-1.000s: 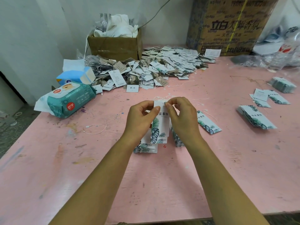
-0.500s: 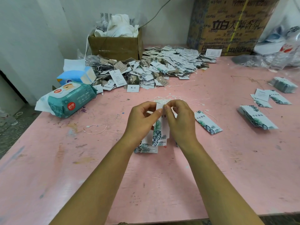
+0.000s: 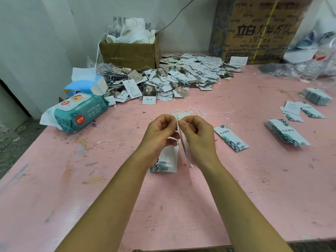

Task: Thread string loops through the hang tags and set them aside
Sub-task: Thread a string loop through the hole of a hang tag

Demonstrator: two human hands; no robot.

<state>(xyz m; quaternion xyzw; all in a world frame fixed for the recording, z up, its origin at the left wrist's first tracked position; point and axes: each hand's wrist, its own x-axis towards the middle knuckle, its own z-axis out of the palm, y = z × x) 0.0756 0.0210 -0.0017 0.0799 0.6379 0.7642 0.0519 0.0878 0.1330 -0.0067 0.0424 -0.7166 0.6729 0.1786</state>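
On the pink bench [image 3: 87, 197], the left hand [image 3: 158, 135] and right hand [image 3: 198, 137] both pinch the top of one hang tag [image 3: 183, 142], held edge-on above a small tag stack [image 3: 168, 160]; loose string loops [image 3: 197, 112] lie just beyond.

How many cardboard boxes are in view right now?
2. A small open box stands at the back, left of centre; a large printed box stands at the back right. More could be outside the frame.

Leaf-print tag [image 3: 183, 142] held edge-on, vert.; string loops [image 3: 190, 111] bunched just behind.
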